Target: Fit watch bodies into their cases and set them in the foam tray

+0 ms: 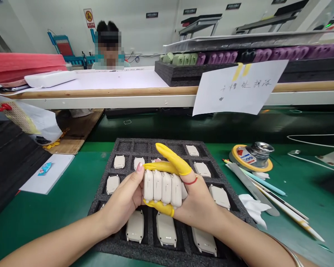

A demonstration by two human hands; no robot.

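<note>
A row of several cream watch cases (161, 188) is held side by side above the foam tray. My right hand (196, 191), with yellow finger cots on several fingers, is closed round the row from above and below. One yellow-covered finger sticks up, away from the cases. My left hand (125, 193) grips the row's left end, its thumb against the first case; its other fingers are mostly hidden. Beneath both hands lies the dark grey foam tray (172, 256), its pockets holding more cases, such as one watch case (166, 229) near the front. Some back pockets hold nothing.
Right of the tray are a tape roll (235, 157), a metal-topped jar (261, 152), a metal blade (252, 189), thin sticks and crumpled tissue (254, 209). A white board (48, 174) lies left. A shelf (122, 102) crosses behind; a person (108, 48) sits beyond it.
</note>
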